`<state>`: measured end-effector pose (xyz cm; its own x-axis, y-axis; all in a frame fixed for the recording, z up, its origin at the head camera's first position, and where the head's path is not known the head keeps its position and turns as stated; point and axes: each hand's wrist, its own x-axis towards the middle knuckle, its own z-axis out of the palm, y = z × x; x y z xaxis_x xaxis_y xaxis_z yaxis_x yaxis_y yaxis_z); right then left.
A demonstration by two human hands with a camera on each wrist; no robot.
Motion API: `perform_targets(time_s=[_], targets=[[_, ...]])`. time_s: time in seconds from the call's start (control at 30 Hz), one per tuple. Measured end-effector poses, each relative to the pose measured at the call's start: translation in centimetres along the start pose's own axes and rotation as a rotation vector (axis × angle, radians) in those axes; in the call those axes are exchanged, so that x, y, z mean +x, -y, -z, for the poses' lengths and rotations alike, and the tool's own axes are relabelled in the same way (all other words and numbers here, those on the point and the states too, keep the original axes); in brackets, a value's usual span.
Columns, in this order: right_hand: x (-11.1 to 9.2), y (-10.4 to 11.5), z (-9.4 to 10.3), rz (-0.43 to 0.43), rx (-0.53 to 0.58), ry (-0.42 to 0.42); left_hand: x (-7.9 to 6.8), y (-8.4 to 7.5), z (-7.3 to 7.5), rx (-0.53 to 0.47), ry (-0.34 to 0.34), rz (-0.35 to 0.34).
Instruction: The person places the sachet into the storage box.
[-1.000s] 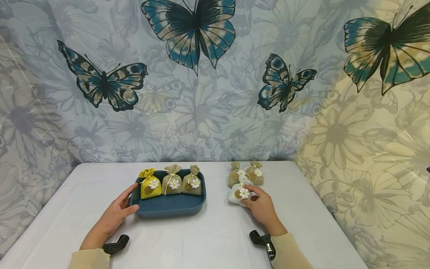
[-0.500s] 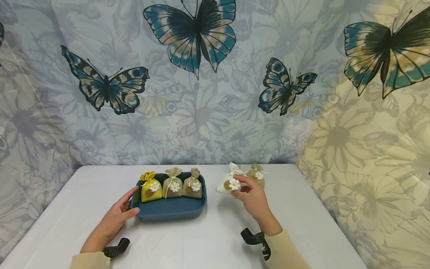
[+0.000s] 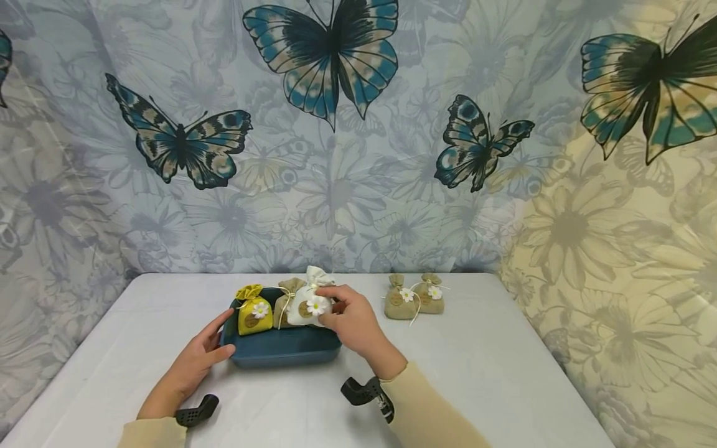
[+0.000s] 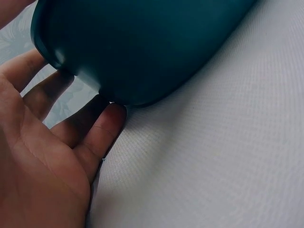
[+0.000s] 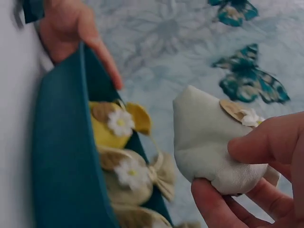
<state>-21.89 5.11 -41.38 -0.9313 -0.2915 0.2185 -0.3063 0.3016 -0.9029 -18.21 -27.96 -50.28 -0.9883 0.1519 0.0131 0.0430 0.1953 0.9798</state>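
Note:
My right hand (image 3: 358,325) pinches a white drawstring sachet (image 5: 199,137) with a daisy and a round brown tag, holding it up over the right part of a blue tray (image 3: 280,358). Inside the tray's back side stand a yellow sachet (image 3: 254,318) and a beige sachet (image 5: 126,178). Another beige one (image 5: 137,216) shows at the bottom of the right wrist view, but the white sachet and hand hide it in the head view. My left hand (image 3: 190,364) rests against the tray's left end; in the left wrist view its fingertips touch the outer wall.
Two more beige sachets (image 3: 400,305) stand on the white tabletop (image 3: 465,354) at the back right, side by side. A cloth with flowers and butterflies (image 3: 336,205) hangs behind the table. Each wrist bears a black camera mount (image 3: 197,410).
My right hand has lifted the white sachet from in front of the beige pair and carried it left, over the tray. The left hand has stayed at the tray's end.

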Motion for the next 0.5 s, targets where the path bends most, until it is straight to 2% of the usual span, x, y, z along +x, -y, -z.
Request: perform_targets(time_s=[0.23,0.4,0.5], targets=[[1.8,-0.1,-4.9,-0.018,-0.095,0.086,0.1,0.3,0.1,-0.012,-0.001,-0.007],[2.5,0.0,-7.2,-0.047,-0.1,0.139,0.2,0.4,0.1,0.01,-0.006,0.015],[2.6,0.3,-8.2,-0.044,-0.153,0.151,0.2,0.3,0.1,0.016,-0.004,0.026]])
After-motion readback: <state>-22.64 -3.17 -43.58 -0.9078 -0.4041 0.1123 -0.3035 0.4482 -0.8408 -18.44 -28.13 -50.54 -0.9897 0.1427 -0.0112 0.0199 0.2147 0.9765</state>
